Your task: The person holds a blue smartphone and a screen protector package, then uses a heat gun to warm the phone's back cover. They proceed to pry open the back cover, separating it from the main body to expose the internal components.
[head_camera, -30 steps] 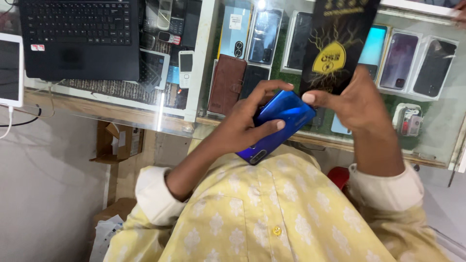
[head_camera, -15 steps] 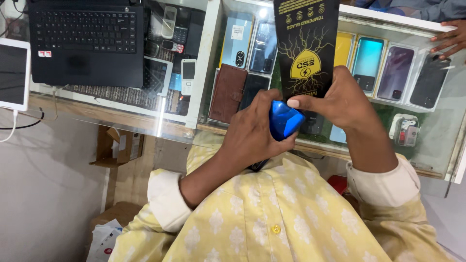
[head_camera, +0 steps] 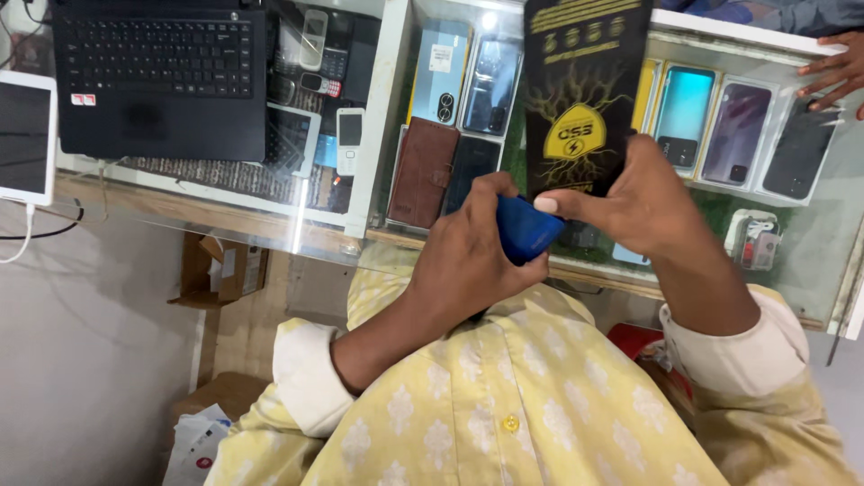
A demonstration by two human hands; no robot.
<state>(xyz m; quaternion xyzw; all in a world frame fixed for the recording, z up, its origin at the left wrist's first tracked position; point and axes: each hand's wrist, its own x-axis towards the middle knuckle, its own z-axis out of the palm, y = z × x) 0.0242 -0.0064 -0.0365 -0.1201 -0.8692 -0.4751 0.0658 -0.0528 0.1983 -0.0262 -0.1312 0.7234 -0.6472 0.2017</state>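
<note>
Head view: the left hand [head_camera: 468, 261] has its grip closed around a blue phone [head_camera: 526, 229], fingers wrapped over its back and near end, so only one rounded corner shows. The right hand [head_camera: 643, 202] pinches a black packet [head_camera: 585, 94] by its lower edge, thumb in front, and that thumb also touches the phone's exposed corner. Both things hang in the air above the glass desk [head_camera: 270, 236], over the row of display phones [head_camera: 711, 121] under the glass.

To do this step well, it seems wise to keep the left grip firm but low on the phone, since a smooth shell could slip toward the lap. The right hand carries two jobs at once; the packet looks light and stiff, so a pinch should do, yet pressing the thumb on the phone may loosen it. Working close to the chest, away from the laptop [head_camera: 157, 76], keeps a drop short. Another person's hand [head_camera: 832, 72] rests at the far right of the desk.
</note>
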